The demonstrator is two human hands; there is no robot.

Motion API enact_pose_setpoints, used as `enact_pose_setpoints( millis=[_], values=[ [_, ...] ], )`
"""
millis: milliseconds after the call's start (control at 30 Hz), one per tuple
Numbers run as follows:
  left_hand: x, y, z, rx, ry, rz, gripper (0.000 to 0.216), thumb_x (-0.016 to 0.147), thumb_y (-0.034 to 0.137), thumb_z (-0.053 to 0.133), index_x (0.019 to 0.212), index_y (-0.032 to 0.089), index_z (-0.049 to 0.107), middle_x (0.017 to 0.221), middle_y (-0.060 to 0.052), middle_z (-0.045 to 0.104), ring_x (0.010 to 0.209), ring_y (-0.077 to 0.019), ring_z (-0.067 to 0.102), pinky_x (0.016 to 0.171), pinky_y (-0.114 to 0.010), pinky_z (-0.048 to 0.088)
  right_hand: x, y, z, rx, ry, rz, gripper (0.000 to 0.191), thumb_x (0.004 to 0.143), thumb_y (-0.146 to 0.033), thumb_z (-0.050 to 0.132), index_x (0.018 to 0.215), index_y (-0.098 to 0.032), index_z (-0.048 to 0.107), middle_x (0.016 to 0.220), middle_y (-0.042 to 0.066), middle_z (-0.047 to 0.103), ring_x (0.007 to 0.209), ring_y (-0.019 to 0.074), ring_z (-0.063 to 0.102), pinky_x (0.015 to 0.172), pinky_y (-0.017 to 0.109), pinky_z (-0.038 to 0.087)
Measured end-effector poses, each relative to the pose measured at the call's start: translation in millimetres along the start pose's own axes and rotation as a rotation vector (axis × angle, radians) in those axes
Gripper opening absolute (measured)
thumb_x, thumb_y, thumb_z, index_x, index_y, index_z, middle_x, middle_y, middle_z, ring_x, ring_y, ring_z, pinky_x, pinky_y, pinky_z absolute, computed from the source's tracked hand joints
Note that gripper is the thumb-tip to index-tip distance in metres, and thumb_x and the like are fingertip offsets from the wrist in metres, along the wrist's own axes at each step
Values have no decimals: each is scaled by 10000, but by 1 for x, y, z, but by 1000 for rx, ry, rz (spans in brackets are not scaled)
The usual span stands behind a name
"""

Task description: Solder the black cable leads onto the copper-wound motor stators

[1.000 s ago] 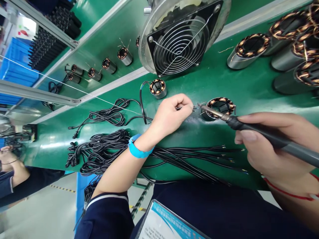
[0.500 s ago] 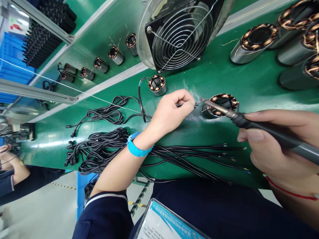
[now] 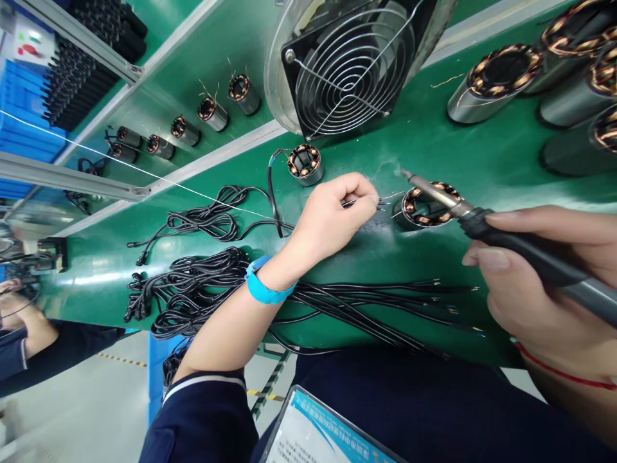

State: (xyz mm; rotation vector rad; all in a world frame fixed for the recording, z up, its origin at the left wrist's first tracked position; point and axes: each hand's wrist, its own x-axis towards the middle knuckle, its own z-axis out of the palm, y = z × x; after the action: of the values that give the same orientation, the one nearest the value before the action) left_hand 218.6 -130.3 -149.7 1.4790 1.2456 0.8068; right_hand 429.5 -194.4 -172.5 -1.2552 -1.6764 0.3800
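Note:
My left hand (image 3: pixel 332 215), with a blue band at the wrist, pinches thin wires (image 3: pixel 383 202) whose bare ends point right. Solder wire (image 3: pixel 212 199) runs in from the left toward this hand; whether the fingers hold it too is hidden. My right hand (image 3: pixel 544 283) is closed around the dark handle of a soldering iron (image 3: pixel 520 247). The iron's tip is raised, apart from the wires, with a wisp of smoke beside it. Under the iron stands a motor stator (image 3: pixel 407 212) with copper windings, just right of my left fingertips.
A fan (image 3: pixel 347 90) with a wire guard stands behind. Another stator (image 3: pixel 304 164) has a cable joined to it. Black cables (image 3: pixel 202 289) lie in front. Several taller stators (image 3: pixel 482 96) stand at right, smaller ones (image 3: pixel 212 114) beyond the rail. A co-worker's hand (image 3: pixel 19 305) is at far left.
My right hand has lifted the soldering iron's tip up and slightly right, off the wire ends. The left hand stays in place. Stators beyond the rail have shifted left.

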Motion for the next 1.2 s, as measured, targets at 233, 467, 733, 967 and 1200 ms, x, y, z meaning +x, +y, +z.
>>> enact_pose_setpoints(
  millis=[233,467,733,967,1200],
  values=[
    [0,0,-1,14,3,5,178,811,59,547,678,176,560,614,56,494,600,-84,468,615,-226,392,13,-18,-13,-14,-302,29,485,1006,-374,586,1473,-262,515,1131,68,745,1020,214,729,925,391,599],
    [0,0,-1,3,2,-16,150,804,79,556,687,170,577,614,59,517,599,-79,467,616,-223,393,38,-31,2,-117,-255,-28,375,1006,-358,571,1369,-264,583,1165,19,737,994,193,721,813,331,594],
    [1,3,-1,6,-10,-34,166,802,69,552,669,168,561,626,61,543,616,-79,481,629,-226,392,28,-9,26,-39,-222,27,446,956,-272,599,1396,-304,533,1148,4,745,1130,248,688,968,426,558],
    [-4,3,-2,-16,-3,-9,123,846,94,546,755,177,554,671,52,541,637,-80,488,621,-223,388,24,-7,32,-53,-85,-24,503,938,-244,632,1422,-305,508,953,-7,746,1000,240,690,899,417,543],
    [-15,6,-1,-63,-35,40,130,875,107,515,795,203,480,687,51,485,628,-87,469,598,-226,386,23,-8,43,-5,-101,-87,529,930,-242,618,1432,-315,467,892,-13,701,895,239,674,848,438,534]
  ],
)
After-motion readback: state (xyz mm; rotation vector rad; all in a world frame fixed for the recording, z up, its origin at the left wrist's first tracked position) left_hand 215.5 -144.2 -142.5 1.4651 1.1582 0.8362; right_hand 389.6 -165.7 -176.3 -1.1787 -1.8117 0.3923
